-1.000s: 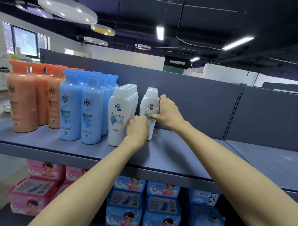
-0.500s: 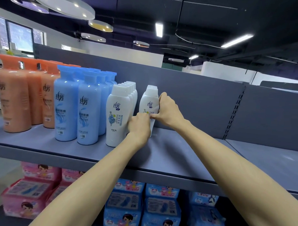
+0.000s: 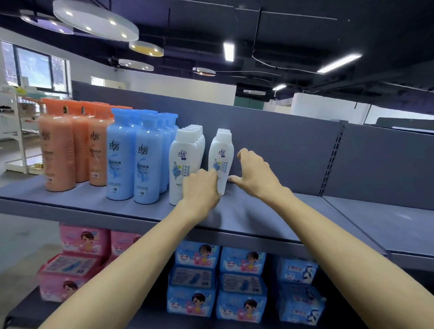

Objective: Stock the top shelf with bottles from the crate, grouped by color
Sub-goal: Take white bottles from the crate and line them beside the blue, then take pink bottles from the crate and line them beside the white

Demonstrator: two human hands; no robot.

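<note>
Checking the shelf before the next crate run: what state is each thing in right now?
Orange bottles: upright, grouped at far left of the top shelf.
Blue bottles: upright, grouped beside the orange.
White bottles, left row: upright, in file.
White bottles, right row: upright, in file.
Left hand: fingers curled at the front white bottle's base.
Right hand: open, off the bottle.

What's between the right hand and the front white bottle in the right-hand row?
Nothing visible. The right hand sits just right of the white bottle, fingers spread, with only a narrow gap of bare back panel between them. The left hand is at the bottle's lower left, not in that gap.
</note>
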